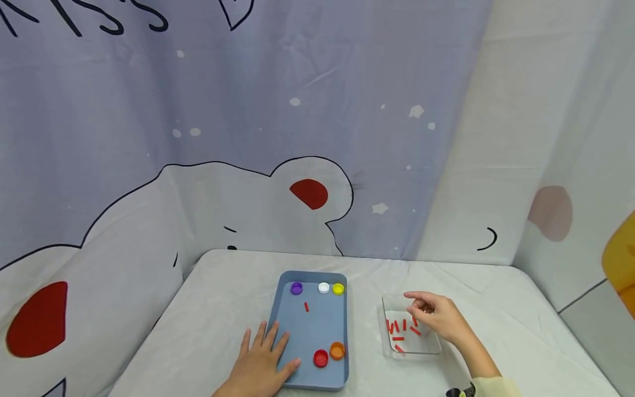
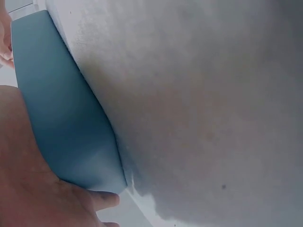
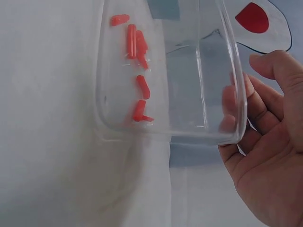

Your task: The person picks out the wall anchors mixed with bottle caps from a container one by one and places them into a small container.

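Observation:
My left hand [image 1: 256, 366] lies with fingers spread over the left rim of a blue-grey tray [image 1: 310, 328], the thumb inside. In the left wrist view the tray's outer side [image 2: 66, 109] runs along that palm. Over the clear box [image 1: 414, 353] on the right hovers my right hand [image 1: 439, 315], index finger and thumb apart, other fingers loosely bent. I see nothing between its fingers. Several short red sticks [image 1: 398, 338] lie in the box; the right wrist view shows red sticks [image 3: 131, 41] through its wall. One red stick [image 1: 306, 307] lies on the tray.
A purple cap [image 1: 296, 288], a white cap [image 1: 323, 288] and a yellow cap [image 1: 338, 289] sit at the tray's far end. Nearer me are a red cap [image 1: 320, 358] and an orange cap [image 1: 337, 350]. A white cloth [image 1: 223, 298] covers the table, with a printed curtain [image 1: 238, 99] behind.

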A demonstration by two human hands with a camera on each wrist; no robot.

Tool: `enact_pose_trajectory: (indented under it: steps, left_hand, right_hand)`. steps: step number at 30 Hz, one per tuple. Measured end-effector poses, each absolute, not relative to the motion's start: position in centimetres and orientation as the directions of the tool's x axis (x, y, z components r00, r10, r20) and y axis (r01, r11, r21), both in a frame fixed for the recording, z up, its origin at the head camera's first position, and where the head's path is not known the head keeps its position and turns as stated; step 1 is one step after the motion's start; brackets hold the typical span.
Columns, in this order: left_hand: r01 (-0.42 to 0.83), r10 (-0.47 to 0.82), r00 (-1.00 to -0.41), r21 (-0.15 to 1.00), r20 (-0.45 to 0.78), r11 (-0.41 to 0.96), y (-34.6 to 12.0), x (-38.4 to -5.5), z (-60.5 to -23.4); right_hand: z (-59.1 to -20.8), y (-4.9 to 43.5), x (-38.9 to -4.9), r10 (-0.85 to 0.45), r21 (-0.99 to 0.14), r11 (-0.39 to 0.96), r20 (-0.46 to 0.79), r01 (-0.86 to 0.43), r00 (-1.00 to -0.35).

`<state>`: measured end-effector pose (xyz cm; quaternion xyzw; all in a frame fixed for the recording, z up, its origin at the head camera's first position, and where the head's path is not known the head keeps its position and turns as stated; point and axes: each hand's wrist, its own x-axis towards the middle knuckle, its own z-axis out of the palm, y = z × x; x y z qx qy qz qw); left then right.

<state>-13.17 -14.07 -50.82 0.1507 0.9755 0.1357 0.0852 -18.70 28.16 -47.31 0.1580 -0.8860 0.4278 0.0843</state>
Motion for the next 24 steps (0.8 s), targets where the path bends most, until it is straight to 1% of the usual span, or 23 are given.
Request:
enact_pose_trajectory:
  steps: [4, 8, 14, 24]
  left_hand:
    - [0.261, 0.308, -0.942, 0.293, -0.131, 0.92, -14.1, -13.1, -50.6]
    - [0.262, 0.308, -0.942, 0.286, -0.13, 0.922, -14.0, -13.1, -50.6]
    - [0.273, 0.316, -0.941, 0.277, -0.123, 0.921, -14.0, -13.2, -50.7]
    - [0.286, 0.326, -0.94, 0.29, -0.1, 0.913, -14.1, -13.1, -50.6]
  right_hand:
    - [-46.8, 27.6, -18.8, -0.226, -0.738, 0.576, 0.27, -0.352, -0.936]
    - [-46.4, 26.3, -19.0, -0.271, -0.737, 0.566, 0.255, -0.369, -0.928]
    - [-45.6, 23.3, -19.7, -0.344, -0.732, 0.551, 0.238, -0.4, -0.909]
    - [-45.4, 18.5, -21.3, -0.411, -0.757, 0.494, 0.23, -0.428, -0.882]
